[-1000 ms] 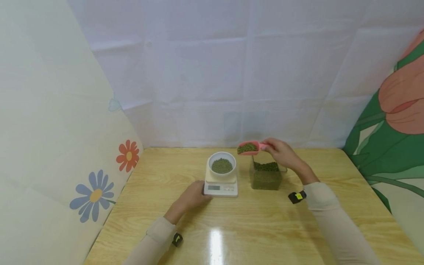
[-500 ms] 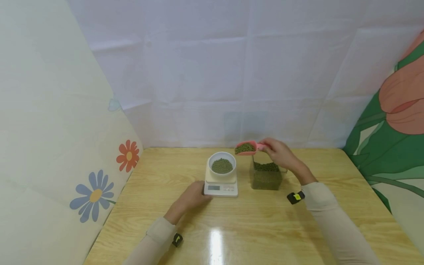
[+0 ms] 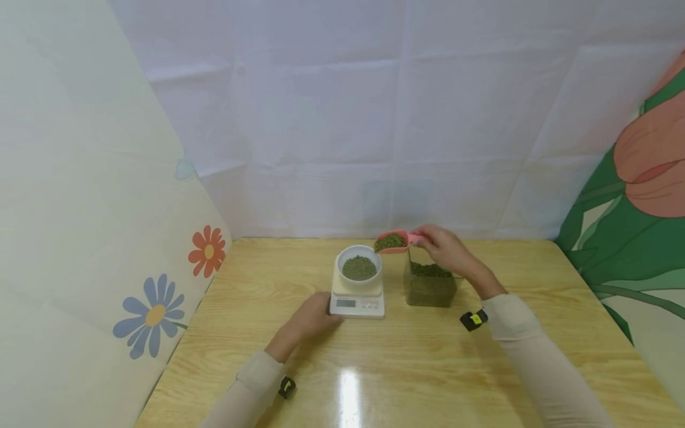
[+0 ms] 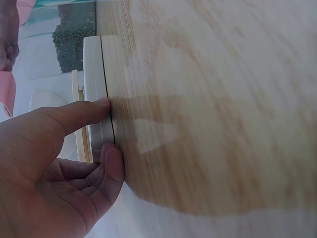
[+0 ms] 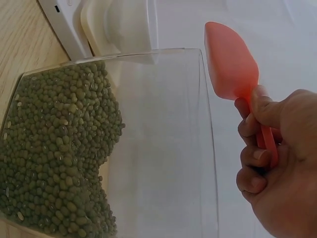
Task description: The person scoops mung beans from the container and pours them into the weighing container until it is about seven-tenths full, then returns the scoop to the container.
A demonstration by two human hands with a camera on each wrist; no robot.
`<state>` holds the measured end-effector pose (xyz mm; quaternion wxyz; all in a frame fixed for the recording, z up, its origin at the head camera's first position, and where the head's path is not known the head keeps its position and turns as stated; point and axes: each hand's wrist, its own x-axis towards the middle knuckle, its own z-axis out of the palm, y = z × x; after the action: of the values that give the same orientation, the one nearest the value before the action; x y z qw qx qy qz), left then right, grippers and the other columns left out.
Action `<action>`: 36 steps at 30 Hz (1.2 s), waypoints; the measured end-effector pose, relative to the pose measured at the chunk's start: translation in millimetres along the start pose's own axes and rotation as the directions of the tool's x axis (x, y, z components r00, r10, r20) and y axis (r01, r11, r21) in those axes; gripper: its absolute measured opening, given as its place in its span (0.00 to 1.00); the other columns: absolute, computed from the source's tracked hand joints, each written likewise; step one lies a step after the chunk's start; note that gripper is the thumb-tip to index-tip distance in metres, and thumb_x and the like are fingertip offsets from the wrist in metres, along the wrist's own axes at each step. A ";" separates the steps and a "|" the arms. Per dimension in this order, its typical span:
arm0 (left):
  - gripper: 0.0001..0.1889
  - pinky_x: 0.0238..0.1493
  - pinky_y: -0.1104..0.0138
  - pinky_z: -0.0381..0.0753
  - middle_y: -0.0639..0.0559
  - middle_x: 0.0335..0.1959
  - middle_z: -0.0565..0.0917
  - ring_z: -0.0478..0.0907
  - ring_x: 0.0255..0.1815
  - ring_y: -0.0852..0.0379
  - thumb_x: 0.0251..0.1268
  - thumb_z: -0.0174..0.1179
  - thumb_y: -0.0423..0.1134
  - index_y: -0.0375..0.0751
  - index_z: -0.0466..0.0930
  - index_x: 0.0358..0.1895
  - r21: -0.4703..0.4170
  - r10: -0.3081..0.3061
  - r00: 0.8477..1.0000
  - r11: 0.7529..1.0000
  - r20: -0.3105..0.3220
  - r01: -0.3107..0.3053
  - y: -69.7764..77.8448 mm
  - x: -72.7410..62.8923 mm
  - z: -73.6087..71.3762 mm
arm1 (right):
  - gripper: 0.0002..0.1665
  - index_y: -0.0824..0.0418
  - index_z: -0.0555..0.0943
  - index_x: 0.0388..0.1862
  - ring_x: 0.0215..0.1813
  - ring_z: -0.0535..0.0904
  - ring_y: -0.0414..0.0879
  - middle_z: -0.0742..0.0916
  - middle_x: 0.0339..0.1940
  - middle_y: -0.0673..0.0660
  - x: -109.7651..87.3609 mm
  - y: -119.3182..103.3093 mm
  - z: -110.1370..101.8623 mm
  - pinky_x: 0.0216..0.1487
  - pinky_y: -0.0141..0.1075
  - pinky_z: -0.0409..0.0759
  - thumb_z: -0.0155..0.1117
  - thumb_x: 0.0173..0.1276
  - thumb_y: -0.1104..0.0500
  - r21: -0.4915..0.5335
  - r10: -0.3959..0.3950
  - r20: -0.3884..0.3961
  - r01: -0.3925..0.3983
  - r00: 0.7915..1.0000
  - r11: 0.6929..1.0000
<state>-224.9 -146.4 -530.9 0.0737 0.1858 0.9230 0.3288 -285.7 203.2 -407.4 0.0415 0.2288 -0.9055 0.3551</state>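
Note:
My right hand (image 3: pixel 446 249) grips the handle of a pink scoop (image 5: pixel 230 62) heaped with green mung beans. In the head view the scoop's tip is at the upper right rim of a white bowl (image 3: pixel 359 282), which holds more mung beans. That bowl sits on a white kitchen scale (image 3: pixel 348 310) with a small display. At the scale's front left corner, my left hand (image 3: pixel 312 315) holds its edge between thumb and curled fingers, as the left wrist view shows. Right of the scale, a clear plastic container (image 5: pixel 163 148) is partly filled with mung beans (image 5: pixel 59 153).
The wooden table (image 3: pixel 407 368) runs up to a white cloth backdrop (image 3: pixel 321 119). Flower-printed panels (image 3: pixel 642 249) stand at the sides. The container's wall rises between the scale and my right forearm.
My right hand has moved left, carrying the loaded scoop from above the container's left side to the bowl's rim. My left hand, the scale and the bowl have stayed put.

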 end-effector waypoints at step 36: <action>0.20 0.52 0.57 0.87 0.47 0.48 0.89 0.83 0.43 0.57 0.65 0.72 0.38 0.39 0.83 0.60 0.004 -0.006 1.000 1.000 0.012 0.006 1.6 0.3 -1.7 | 0.13 0.68 0.85 0.55 0.44 0.82 0.52 0.90 0.47 0.63 10.7 -7.4 16.8 0.45 0.47 0.78 0.60 0.83 0.60 -0.094 -0.043 0.061 0.048 0.997 0.994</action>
<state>-225.2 -146.2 -528.6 0.0797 0.1851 0.9238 0.3255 -290.5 183.2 -412.7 0.0338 0.2575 -0.9167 0.3036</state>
